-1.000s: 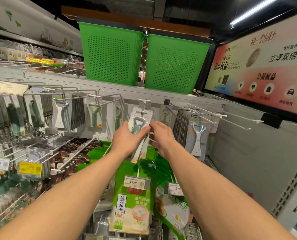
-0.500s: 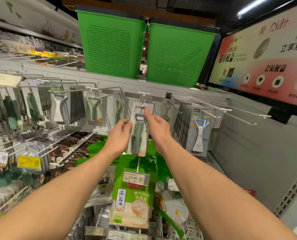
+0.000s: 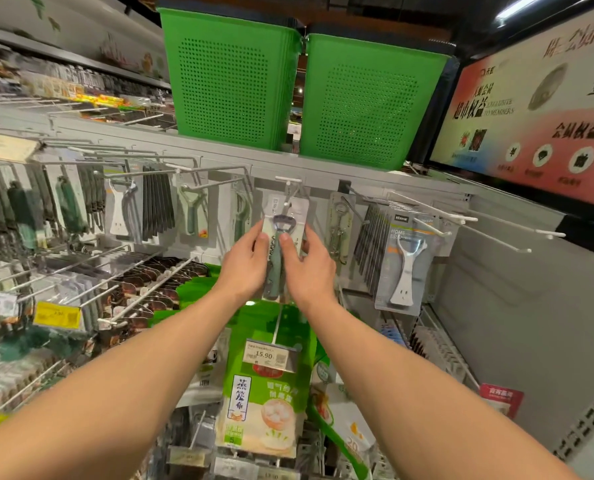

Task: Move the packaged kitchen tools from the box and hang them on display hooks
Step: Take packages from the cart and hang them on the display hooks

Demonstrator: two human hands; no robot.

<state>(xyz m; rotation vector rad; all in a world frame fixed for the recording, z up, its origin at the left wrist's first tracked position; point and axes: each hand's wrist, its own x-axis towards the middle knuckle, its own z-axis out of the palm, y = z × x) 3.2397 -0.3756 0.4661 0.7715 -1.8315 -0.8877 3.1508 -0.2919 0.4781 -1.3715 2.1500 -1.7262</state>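
Left hand (image 3: 245,263) pinches the left edge of the opener pack (image 3: 283,233), thumb on the front and fingers curled behind. Right hand (image 3: 309,268) pinches the right edge the same way, thumb pressed on the card face. Both hands hold the pack upright against the back panel, at the middle of the top hook row.

The pack's top sits right at the hook (image 3: 288,183). The card hole looks threaded over the wire, but how far back it has slid is too small to tell.

Judgement: this pack is at the hanging step, nearly done. What is left is pushing it back and letting go. Then come any more packs from the box. The box is not in view, so the count left is unknown.

Around it, carded tools already hang on the neighbouring hooks. Peeler packs (image 3: 406,265) hang just to the right, and dark-handled tools (image 3: 157,202) to the left. More hooks (image 3: 496,233) stick out further right. Below the hands hang steamer-cloth bags (image 3: 264,403) behind a 15.90 price tag (image 3: 269,355). Two green baskets (image 3: 229,81) stand on the shelf above.
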